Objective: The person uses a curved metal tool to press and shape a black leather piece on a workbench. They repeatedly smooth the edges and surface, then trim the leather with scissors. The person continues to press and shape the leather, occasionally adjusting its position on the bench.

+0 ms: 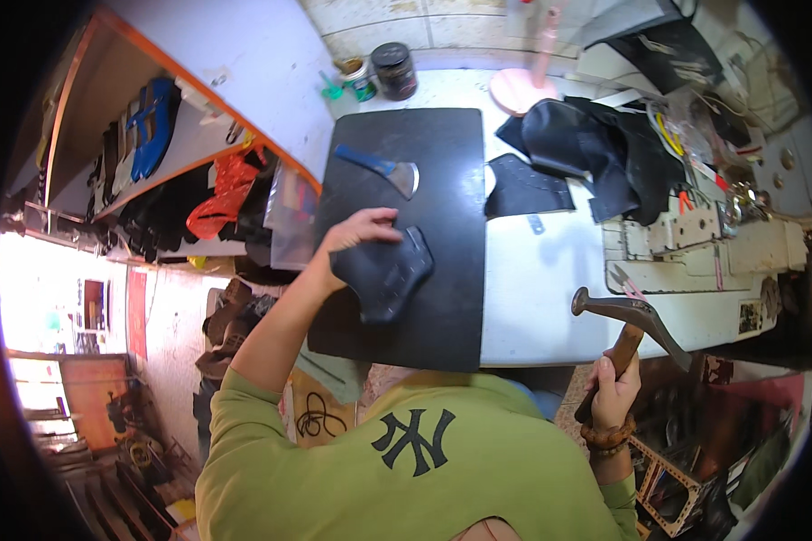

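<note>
My right hand (613, 393) is wrapped round the wooden handle of a hammer (630, 315), raised beside the table's front edge. Its metal head has a round face at one end and a long, flattened claw at the other. My left hand (359, 233) grips the upper edge of a cut black leather piece (388, 287) with small pale marks. The piece lies on a dark rectangular mat (456, 311); part of its edge is hidden by my fingers. Farther up the mat rests a blue-handled cutting knife (377, 169) with a broad curved blade.
Black leather sheets (573, 144) are heaped right of the mat on the white table (532, 307). A sewing machine (695, 230) and scissors (629, 284) are at the right. A dark jar (394, 72) and pink stand (521, 90) line the back. Shelves with blue shoes (153, 131) rise at left.
</note>
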Demonstrator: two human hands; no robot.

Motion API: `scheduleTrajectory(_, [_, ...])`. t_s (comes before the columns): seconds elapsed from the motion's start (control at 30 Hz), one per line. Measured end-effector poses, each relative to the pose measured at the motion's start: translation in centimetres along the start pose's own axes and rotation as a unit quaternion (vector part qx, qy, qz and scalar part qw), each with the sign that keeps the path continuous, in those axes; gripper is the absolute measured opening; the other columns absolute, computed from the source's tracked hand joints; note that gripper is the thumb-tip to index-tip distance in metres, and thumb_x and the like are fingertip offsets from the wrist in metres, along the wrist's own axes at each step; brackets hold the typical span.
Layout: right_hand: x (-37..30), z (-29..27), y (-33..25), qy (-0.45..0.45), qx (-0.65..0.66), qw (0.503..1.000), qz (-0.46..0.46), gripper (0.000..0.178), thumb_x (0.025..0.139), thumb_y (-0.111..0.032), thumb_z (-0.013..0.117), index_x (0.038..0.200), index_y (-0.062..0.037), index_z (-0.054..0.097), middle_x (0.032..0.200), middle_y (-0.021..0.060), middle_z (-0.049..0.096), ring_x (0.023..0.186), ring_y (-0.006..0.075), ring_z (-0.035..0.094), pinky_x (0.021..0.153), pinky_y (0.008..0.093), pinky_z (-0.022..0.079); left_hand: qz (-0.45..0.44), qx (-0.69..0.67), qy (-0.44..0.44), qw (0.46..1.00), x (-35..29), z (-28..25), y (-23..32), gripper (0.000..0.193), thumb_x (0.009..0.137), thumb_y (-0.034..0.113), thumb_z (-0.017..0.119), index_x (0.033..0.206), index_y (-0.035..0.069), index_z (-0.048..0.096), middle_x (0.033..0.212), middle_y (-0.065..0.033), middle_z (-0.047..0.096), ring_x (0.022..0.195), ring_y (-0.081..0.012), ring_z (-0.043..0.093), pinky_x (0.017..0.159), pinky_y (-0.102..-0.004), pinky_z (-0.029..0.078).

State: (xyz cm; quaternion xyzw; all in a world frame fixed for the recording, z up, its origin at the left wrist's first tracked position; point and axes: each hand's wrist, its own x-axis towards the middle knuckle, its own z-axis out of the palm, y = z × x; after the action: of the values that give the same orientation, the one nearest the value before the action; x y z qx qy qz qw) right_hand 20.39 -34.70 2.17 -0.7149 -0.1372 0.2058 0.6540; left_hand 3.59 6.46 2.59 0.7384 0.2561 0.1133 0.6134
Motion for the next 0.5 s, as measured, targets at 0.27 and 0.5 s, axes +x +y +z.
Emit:
scheduleTrajectory(0.27, [3.1, 5.2, -2.6, -0.181, -0.192, 0.964, -0.027, 0.018, 0.090, -0.013, 0.065, 0.091, -0.0008, 0.052, 0.065, 0.0069, 0.057, 0.054, 0.0142, 0.054, 0.052, 0.0290, 0.043, 0.017, 0.031, -0.173, 0.984, -0.8, -2.9, -1.9, 0.025, 0.083, -0.002, 0.063, 0.105, 0.002, 0.072, 0.105, -0.0104, 0.068, 0.100, -0.0195, 0.064, 0.089, -0.0283, 0.049])
scheduleTrajectory(0.5, [5.6, 9.0, -4.0, -0.233, -0.286, 0.925, -0.095, 0.018, 0.089, -0.013, 0.069, 0.096, -0.0014, 0.057, 0.066, 0.0116, 0.059, 0.054, 0.0226, 0.058, 0.053, 0.0320, 0.045, 0.124, 0.271, -0.330, 0.896, 1.7, -2.6, 2.5, 0.041, 0.085, -0.004, 0.054, 0.120, 0.012, 0.068, 0.132, -0.0124, 0.059, 0.121, -0.0303, 0.054, 0.101, -0.0357, 0.045])
